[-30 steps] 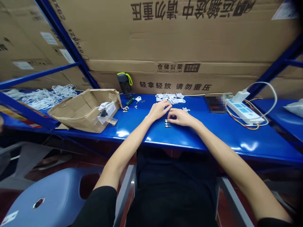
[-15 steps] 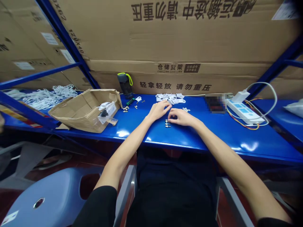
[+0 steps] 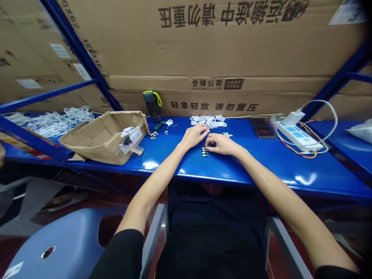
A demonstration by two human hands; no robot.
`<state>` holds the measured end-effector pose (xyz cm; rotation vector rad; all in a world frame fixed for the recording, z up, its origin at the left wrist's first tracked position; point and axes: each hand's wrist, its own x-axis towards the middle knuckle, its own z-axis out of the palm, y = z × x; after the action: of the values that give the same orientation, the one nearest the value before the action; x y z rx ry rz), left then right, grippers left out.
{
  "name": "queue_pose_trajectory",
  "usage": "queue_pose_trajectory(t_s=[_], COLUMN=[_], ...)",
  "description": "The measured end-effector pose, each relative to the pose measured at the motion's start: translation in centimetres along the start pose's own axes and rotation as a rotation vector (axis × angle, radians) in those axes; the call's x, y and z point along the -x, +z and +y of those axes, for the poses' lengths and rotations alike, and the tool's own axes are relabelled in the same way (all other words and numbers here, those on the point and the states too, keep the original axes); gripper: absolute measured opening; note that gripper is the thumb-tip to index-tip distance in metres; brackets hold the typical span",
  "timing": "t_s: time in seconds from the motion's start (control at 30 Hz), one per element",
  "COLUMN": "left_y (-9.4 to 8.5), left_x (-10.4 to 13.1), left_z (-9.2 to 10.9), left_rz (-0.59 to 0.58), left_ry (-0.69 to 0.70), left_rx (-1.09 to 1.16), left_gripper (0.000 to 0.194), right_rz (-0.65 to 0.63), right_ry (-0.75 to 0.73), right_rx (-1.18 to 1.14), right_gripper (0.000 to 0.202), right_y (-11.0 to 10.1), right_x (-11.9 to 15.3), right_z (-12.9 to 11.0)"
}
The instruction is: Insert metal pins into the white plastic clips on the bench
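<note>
My left hand (image 3: 193, 135) rests palm down on the blue tabletop (image 3: 162, 155), fingers loosely extended toward the white plastic parts (image 3: 207, 121) behind it. Nothing shows in its grasp. Just to its right, my right hand (image 3: 219, 144) is curled, thumb and index finger drawn together at the upper end of a short row of small metal-and-white pieces (image 3: 205, 152). Whatever its fingertips hold is too small to make out. Several tiny white pieces (image 3: 227, 134) lie behind my right hand.
An open cardboard box (image 3: 90, 145) with plastic bags inside sits at left. Behind its right side stand a dark bottle (image 3: 152, 106), a green-handled tool (image 3: 159, 126) and small brass pieces (image 3: 153, 135). A power strip (image 3: 302, 137) with cables lies right, beside a pixelated dark object (image 3: 263, 126).
The view has shifted slightly. Both hands keep nearly the same places, with only a slight movement of my right fingers at the row of small pieces.
</note>
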<state>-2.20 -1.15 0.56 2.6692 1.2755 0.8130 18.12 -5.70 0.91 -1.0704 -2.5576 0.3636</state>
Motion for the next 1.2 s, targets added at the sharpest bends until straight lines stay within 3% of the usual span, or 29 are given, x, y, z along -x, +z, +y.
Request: queue_pose_trajectory(t_s=[0.57,0.73,0.9,1.03,1.2], left_y=[0.4,0.3,-0.5,-1.1,-1.3], left_x=[-0.2,-0.3,-0.3,-0.3,-0.1], left_z=[-0.7,-0.9,-1.3,-2.2,-2.6], left_rz=[0.037,0.039,0.052,0.024,-0.084], left_ry=[-0.001,-0.035,-0.157,-0.212,-0.21], left_rx=[0.001,-0.012,-0.046,-0.068,-0.098], left_gripper=[0.035,0.035,0.029,0.02,0.023], right_rz=[0.012,0.098,0.162,0.121,0.067], right_ry=[0.003,0.149,0.396,0.554,0.62], right_rx=[0.012,0.112,0.247,0.326,0.325], right_gripper=[0.016,0.019,0.023,0.025,0.025], right_y=[-0.6,-1.4,-2.8,-3.8,-4.1], right_x=[0.3,0.5,1.0,1.8,2.4], right_z=[0.4,0.5,1.4,2.4,2.9])
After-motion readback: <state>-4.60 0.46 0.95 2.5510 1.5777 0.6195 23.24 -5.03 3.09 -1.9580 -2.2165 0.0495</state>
